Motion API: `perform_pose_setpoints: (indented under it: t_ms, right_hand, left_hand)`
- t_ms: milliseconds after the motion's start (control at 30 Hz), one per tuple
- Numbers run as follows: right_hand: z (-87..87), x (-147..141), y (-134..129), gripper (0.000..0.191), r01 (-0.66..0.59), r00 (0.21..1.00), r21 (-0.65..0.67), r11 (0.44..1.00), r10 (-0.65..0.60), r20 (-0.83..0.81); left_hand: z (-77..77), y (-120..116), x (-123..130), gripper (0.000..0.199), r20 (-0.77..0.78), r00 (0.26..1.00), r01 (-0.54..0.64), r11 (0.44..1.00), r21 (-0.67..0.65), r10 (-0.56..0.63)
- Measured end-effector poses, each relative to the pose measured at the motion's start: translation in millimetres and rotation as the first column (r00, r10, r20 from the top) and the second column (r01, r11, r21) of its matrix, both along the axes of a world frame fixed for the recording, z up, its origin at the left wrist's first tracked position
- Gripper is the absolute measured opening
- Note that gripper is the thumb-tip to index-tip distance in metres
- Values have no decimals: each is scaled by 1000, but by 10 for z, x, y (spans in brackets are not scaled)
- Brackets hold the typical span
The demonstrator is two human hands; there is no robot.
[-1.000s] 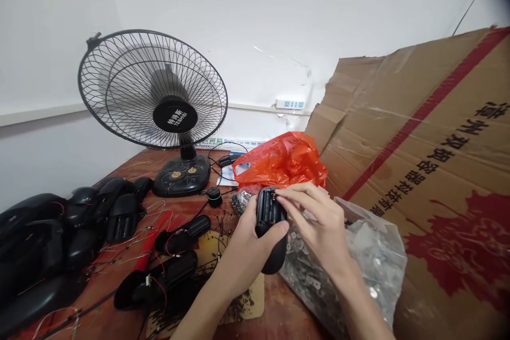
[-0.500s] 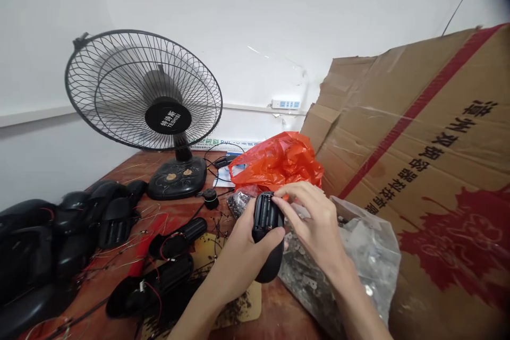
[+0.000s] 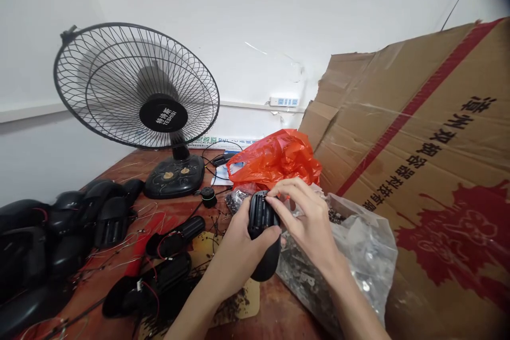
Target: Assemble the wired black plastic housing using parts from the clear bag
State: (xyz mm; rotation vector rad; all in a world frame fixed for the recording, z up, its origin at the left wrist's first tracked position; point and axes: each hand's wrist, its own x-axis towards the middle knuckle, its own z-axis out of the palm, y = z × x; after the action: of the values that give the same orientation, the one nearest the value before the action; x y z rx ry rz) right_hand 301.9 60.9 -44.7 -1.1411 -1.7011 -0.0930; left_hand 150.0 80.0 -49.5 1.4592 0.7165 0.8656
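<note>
The left hand [image 3: 239, 252] is wrapping closed around a black plastic housing [image 3: 261, 234], holding it above the table. The right hand [image 3: 308, 220] is pinching its top edge with nearly closed fingertips. It is looking light, stiff and smooth; gripping the ribbed middle seems safest.

Both hands and forearms bare, no sleeves.

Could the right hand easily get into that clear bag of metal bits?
Probably yes: the right hand hovers just above the clear bag, nothing between, though its fingertips are busy at the black housing.
</note>
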Motion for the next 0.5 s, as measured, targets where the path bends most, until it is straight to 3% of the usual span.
perform_pose_setpoints:
  t_ms: [500]
  right_hand:
    - [1,-42,-14,7,-2,1000,-19,1000,2,1]
  left_hand:
    - [9,-12,14,30,-81,994,-68,995,69,74]
